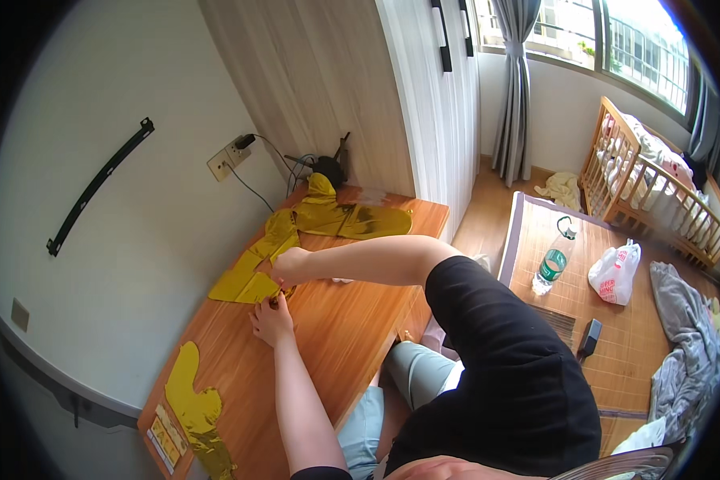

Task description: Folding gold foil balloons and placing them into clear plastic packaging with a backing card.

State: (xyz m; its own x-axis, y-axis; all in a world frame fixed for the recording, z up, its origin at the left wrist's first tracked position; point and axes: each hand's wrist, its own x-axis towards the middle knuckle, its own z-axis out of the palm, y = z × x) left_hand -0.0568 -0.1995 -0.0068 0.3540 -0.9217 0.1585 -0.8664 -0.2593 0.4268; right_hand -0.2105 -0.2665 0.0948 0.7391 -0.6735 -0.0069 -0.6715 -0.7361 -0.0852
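Observation:
A flat, uninflated gold foil balloon (244,282) lies across the wooden desk (336,320), spreading toward the far wall. At its near end, my left hand (272,322) has its fingers closed on the foil's edge. Just beyond it, my right hand (291,266) reaches across from the right and pinches the same foil, partly hiding it. The fingertips of both hands nearly meet. Another gold foil piece (194,396), curved in outline and also flat, rests at the desk's near left side.
A printed card (166,438) lies at the desk's left edge. Cables run from a wall socket (229,158) to a dark device (328,170) at the back. Right of me, a low mat-covered surface (616,352) bears a bottle (554,260), a plastic bag (614,274) and a dark box (590,338).

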